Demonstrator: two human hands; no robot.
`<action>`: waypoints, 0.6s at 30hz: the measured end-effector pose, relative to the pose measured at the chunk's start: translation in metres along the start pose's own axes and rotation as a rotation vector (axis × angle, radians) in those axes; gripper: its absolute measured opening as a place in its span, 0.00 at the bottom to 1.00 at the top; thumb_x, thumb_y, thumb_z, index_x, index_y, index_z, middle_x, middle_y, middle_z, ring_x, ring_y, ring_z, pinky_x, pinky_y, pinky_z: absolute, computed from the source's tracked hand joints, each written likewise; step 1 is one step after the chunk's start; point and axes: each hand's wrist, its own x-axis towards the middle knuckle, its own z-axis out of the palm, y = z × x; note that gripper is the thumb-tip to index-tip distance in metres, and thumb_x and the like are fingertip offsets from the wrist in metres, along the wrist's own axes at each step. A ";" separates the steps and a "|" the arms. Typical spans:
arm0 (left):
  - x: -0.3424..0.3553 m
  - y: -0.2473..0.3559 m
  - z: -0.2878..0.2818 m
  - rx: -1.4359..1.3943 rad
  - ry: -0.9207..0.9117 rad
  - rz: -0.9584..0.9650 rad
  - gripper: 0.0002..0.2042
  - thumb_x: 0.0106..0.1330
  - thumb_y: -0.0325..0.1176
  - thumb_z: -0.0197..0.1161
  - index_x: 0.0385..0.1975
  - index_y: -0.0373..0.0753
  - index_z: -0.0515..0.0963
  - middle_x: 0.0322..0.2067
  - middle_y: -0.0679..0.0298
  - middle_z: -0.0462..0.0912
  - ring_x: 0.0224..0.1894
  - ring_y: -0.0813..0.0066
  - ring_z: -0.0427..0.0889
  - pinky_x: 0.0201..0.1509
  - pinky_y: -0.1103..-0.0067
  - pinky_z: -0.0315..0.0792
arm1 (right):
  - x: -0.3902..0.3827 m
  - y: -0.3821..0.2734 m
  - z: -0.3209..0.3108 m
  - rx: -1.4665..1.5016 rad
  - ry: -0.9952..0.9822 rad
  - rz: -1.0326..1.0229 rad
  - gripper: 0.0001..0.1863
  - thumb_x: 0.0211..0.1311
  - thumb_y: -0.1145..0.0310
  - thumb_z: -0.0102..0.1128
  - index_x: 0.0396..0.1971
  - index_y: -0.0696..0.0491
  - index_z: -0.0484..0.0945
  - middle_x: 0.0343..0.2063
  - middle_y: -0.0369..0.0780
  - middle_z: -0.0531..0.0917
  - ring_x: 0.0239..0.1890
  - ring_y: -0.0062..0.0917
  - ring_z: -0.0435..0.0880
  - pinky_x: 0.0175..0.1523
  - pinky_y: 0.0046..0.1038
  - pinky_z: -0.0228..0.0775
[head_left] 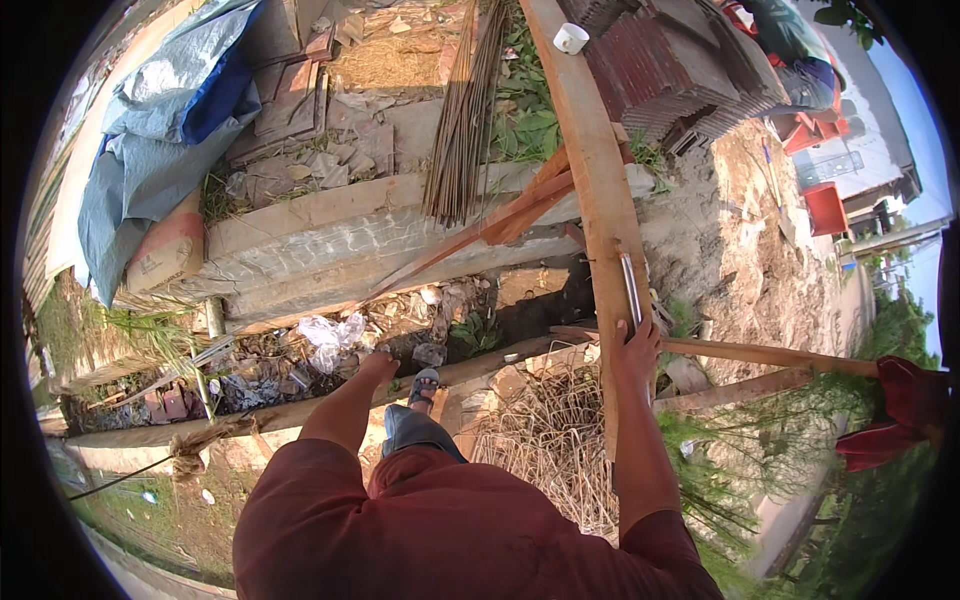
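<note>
A long wooden plank (pixel 590 160) runs from the far edge down past my right side. On it lies my right hand (pixel 637 352), fingers closed around the near end of a slim silver metal bar (pixel 630 285) that points away along the wood. The bar's lower end is hidden in the hand. My left hand (pixel 379 367) hangs over the trench, near a crumpled whitish plastic sheet (pixel 332 338); its fingers are too small and foreshortened to make out. A white cup-like roll (pixel 571 39) sits on the plank's far part.
Thin rods (pixel 465 120) lie in a bundle across the concrete ledge (pixel 320 235). Bent wire ties (pixel 545 430) are heaped below the plank. Rusty corrugated sheets (pixel 650 75) are stacked far right, a blue tarp (pixel 165 130) hangs left. Another person (pixel 800 60) is at the upper right.
</note>
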 end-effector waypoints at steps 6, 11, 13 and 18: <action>0.064 0.081 0.007 0.019 0.056 0.327 0.16 0.61 0.43 0.53 0.35 0.35 0.79 0.41 0.49 0.79 0.46 0.50 0.77 0.49 0.62 0.71 | 0.004 0.023 0.025 -0.047 0.116 -0.055 0.29 0.64 0.51 0.46 0.56 0.58 0.63 0.55 0.51 0.65 0.57 0.49 0.64 0.57 0.48 0.59; 0.168 0.156 -0.003 0.316 0.092 0.349 0.12 0.60 0.37 0.53 0.34 0.35 0.77 0.39 0.49 0.78 0.41 0.53 0.79 0.44 0.65 0.74 | 0.003 0.011 0.019 0.043 0.095 -0.074 0.28 0.64 0.53 0.47 0.55 0.60 0.63 0.55 0.52 0.65 0.56 0.49 0.65 0.57 0.48 0.57; 0.224 0.164 -0.002 0.174 0.260 0.393 0.14 0.61 0.40 0.53 0.35 0.35 0.77 0.40 0.47 0.79 0.42 0.50 0.78 0.45 0.64 0.73 | 0.009 0.005 0.014 0.064 0.077 -0.098 0.29 0.64 0.53 0.46 0.55 0.61 0.63 0.55 0.53 0.65 0.56 0.49 0.65 0.57 0.48 0.56; 0.297 0.238 -0.055 -0.492 0.383 0.083 0.20 0.61 0.46 0.52 0.42 0.35 0.76 0.41 0.45 0.79 0.44 0.49 0.78 0.49 0.63 0.70 | 0.008 0.001 0.013 0.049 0.070 -0.056 0.30 0.64 0.51 0.45 0.55 0.62 0.62 0.54 0.55 0.65 0.55 0.51 0.65 0.59 0.47 0.54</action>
